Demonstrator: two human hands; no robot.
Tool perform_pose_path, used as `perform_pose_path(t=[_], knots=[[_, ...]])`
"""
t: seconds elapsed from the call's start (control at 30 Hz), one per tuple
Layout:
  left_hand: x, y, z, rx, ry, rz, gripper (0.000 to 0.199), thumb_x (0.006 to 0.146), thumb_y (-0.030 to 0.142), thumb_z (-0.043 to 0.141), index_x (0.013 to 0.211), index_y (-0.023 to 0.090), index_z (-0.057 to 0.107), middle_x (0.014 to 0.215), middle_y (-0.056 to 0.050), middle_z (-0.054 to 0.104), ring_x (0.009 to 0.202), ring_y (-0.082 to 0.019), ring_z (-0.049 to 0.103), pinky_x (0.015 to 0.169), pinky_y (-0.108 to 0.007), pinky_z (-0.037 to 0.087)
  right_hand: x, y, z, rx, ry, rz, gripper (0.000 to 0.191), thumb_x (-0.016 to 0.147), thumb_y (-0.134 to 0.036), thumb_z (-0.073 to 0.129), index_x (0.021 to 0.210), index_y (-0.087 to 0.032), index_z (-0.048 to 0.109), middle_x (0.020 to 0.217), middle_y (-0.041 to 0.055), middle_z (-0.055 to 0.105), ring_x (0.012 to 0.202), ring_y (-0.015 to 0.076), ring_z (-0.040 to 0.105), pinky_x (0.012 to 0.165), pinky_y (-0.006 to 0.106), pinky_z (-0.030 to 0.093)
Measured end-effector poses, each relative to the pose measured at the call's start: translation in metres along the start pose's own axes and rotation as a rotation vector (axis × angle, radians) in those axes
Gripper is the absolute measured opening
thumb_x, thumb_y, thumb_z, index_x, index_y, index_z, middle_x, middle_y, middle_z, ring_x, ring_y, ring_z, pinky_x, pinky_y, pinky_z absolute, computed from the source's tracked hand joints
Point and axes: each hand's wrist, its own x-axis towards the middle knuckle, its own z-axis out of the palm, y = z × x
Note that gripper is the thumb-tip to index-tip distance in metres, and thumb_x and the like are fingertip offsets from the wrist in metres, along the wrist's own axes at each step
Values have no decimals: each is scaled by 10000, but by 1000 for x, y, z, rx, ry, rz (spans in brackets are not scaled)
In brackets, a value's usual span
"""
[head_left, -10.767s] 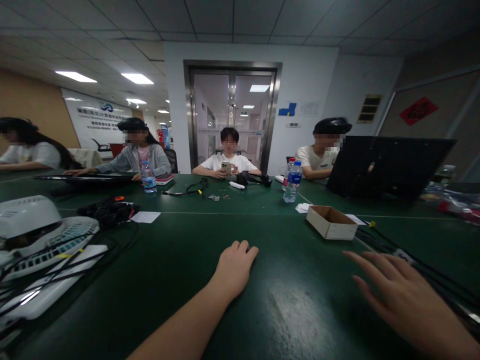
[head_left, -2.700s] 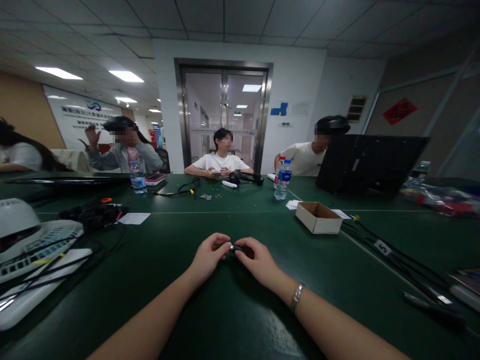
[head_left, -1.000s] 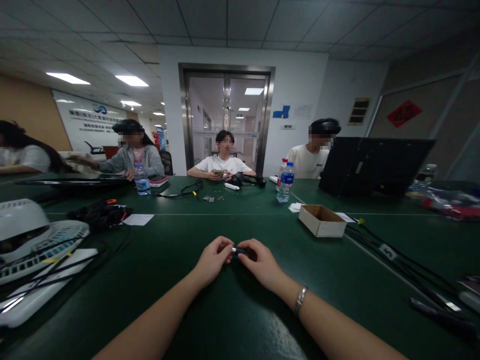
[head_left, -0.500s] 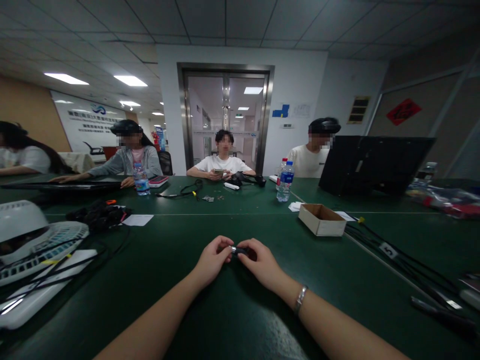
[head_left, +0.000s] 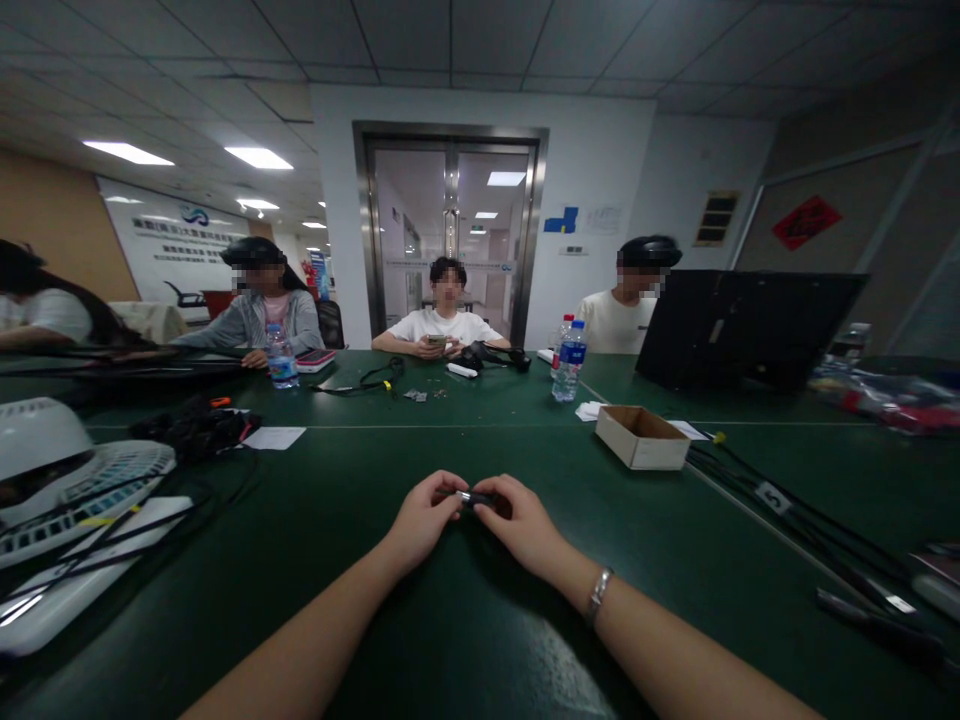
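Note:
A small dark cylindrical object point(head_left: 475, 500) with a silvery section near its left end is held level between my two hands, just above the green table point(head_left: 330, 640). My left hand point(head_left: 429, 515) pinches its left end between thumb and fingers. Around its right, black part, the fingers of my right hand point(head_left: 519, 515) are closed. The fingertips hide both ends of the object, and what exactly it is cannot be made out. A silver bracelet circles my right wrist.
An open cardboard box point(head_left: 643, 452) and black cables point(head_left: 795, 520) lie to the right. At the left are a white fan point(head_left: 112, 475) and dark tangled items point(head_left: 195, 428). Bottles point(head_left: 570, 365), a monitor point(head_left: 750, 325) and several seated people are across the table.
The view has shifted very slightly. Both hands keep nearly the same pose around the small object, with a little more of my left fingers drawn back from it.

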Motion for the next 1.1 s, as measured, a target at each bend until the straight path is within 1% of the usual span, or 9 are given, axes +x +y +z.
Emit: perform_pose_path(t=[0.13, 0.23, 0.33, 0.4, 0.5, 0.6, 0.83, 1.1], knots=[[-1, 2, 0, 4, 4, -6, 144, 753, 216, 571, 882, 164, 607, 894, -36, 599, 787, -141, 562, 705, -258, 468, 0, 1, 0, 9, -5, 0, 164, 785, -188, 587, 935, -182, 653, 865, 29, 580, 724, 134, 549, 653, 261, 451], [-1, 1, 0, 7, 22, -16, 204, 772, 304, 572, 919, 163, 593, 906, -47, 591, 781, -151, 570, 682, -271, 475, -1, 2, -1, 9, -6, -2, 168, 786, -190, 587, 942, -179, 649, 870, 30, 577, 722, 133, 549, 652, 262, 452], [0, 1, 1, 55, 52, -20, 279, 777, 408, 566, 899, 158, 585, 851, -43, 589, 727, -156, 573, 635, -281, 470, 0, 2, 0, 17, 0, 0, 173, 787, -188, 587, 950, -179, 645, 877, 29, 575, 717, 129, 549, 650, 260, 453], [-1, 2, 2, 82, 67, -19, 299, 770, 441, 565, 862, 157, 580, 794, -30, 584, 689, -153, 564, 612, -281, 460, 0, 1, 0, 20, 6, 2, 173, 786, -184, 589, 949, -177, 645, 879, 30, 572, 714, 128, 550, 650, 259, 455], [-3, 4, 2, 103, 58, -33, 267, 783, 417, 547, 842, 159, 580, 761, -18, 580, 677, -147, 556, 616, -277, 458, -1, 1, 0, 17, 7, 1, 174, 784, -180, 592, 950, -179, 644, 883, 30, 569, 716, 126, 549, 653, 258, 458], [-3, 3, 0, 107, 38, -31, 229, 797, 370, 533, 861, 157, 586, 771, -16, 582, 685, -139, 555, 634, -272, 462, -1, 0, -1, 12, 0, 3, 172, 786, -181, 591, 950, -183, 643, 886, 28, 565, 718, 124, 548, 653, 255, 459], [4, -7, 1, -2, 66, 1, 224, 752, 352, 592, 851, 152, 575, 753, -9, 580, 673, -126, 554, 620, -250, 453, 1, 1, 0, -1, 3, 9, 170, 783, -171, 595, 946, -170, 645, 875, 34, 567, 724, 129, 548, 668, 263, 459], [3, -2, 0, -43, 50, -18, 195, 738, 271, 599, 887, 147, 574, 829, -28, 590, 749, -138, 561, 672, -263, 463, 0, 3, 0, 6, -1, 5, 168, 784, -185, 596, 945, -181, 644, 877, 29, 569, 719, 128, 545, 659, 259, 458]])
